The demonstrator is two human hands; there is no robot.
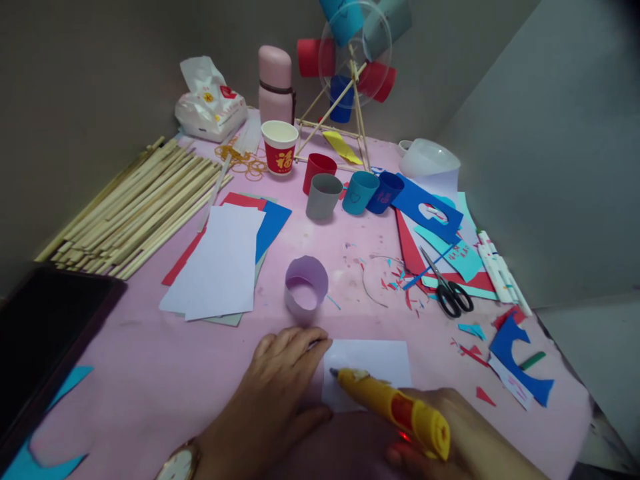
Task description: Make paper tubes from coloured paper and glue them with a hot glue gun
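Observation:
My left hand point(277, 387) lies flat with fingers stretched out, pressing the left edge of a small white paper piece point(375, 363) on the pink table point(150, 373). My right hand point(460, 440) grips a yellow glue gun point(395, 407), its tip touching the paper's left part. Just beyond the paper stands a lilac paper ring point(306, 288). A watch sits on my left wrist.
A stack of white, blue and red sheets point(220, 260), a bundle of wooden sticks point(135, 207), several paper cups point(345, 190), scissors point(447, 287), paper scraps, a stick-and-cup wheel model point(350, 60), a pink flask point(275, 83), a tissue pack point(210, 103). A dark tablet point(45, 333) lies left.

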